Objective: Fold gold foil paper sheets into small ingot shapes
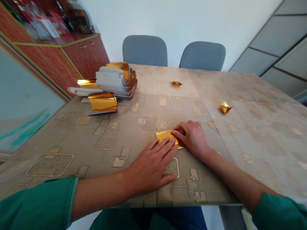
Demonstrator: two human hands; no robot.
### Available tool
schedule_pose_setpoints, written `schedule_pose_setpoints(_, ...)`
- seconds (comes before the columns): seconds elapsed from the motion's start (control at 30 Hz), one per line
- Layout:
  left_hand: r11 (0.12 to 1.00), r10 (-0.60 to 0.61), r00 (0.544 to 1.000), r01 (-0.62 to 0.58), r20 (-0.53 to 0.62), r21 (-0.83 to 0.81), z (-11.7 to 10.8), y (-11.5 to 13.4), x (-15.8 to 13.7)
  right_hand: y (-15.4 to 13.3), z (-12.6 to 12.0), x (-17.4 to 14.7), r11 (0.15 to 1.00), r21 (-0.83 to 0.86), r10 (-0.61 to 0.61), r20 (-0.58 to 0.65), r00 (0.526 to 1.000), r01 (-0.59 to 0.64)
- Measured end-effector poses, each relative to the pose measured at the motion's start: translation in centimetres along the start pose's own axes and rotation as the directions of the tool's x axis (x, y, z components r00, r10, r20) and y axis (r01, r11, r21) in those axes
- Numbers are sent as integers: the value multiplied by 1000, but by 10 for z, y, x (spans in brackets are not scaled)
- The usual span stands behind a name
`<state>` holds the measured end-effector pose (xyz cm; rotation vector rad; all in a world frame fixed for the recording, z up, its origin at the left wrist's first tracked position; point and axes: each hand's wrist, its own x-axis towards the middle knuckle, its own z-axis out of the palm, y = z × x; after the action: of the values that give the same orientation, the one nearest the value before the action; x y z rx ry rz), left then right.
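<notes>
A sheet of gold foil paper [164, 135] lies on the table in front of me, partly covered by both hands. My left hand [153, 163] rests flat across its near edge, fingers stretched out and thumb apart. At the sheet's right end, my right hand [193, 137] pinches the edge between thumb and curled fingers. Farther off lie two small folded gold paper pieces [224, 108], one to the right and one folded piece [176, 83] near the far side. To the left sits a thick stack of gold and white paper sheets [115, 80].
The table [134, 134] has a patterned cover. Beside the stack, a curved gold sheet bundle [103, 102] lies on the left. Two grey chairs [145, 51] stand at the far edge. A wooden cabinet [83, 52] with bottles and bags is at the upper left.
</notes>
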<state>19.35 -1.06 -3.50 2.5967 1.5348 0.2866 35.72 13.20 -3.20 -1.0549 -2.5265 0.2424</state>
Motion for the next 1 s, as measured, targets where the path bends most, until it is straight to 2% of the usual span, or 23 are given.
schedule_pose_setpoints(0.27,1000,3,1000,-3,0,-7,-2,-3,2,3,6,1,1000,-14,-27,-25,999,27)
schedule_pose_setpoints(0.4,1000,8,1000,-8,9,-4,-4,-4,4,5,-6,-2,997,68,-19,-56,998,23)
schedule_pose_setpoints(0.5,1000,18,1000,-18,18,8,-6,-4,4,0,-24,-16,983,19,-182,-100,978,185)
schedule_pose_setpoints(0.57,999,29,999,-29,20,18,-8,-3,5,-5,-34,-30,942,-2,-335,-38,941,335)
schedule_pose_setpoints(0.63,999,37,999,-37,20,33,-9,-3,5,-10,-39,-43,914,-7,-406,39,913,407)
schedule_pose_setpoints(0.8,996,49,999,-50,10,68,-9,-5,4,-13,-33,-65,927,-36,-371,58,927,373)
schedule_pose_setpoints(1.0,996,66,997,-68,25,62,-9,-9,2,-9,-24,-68,956,38,-292,20,956,292)
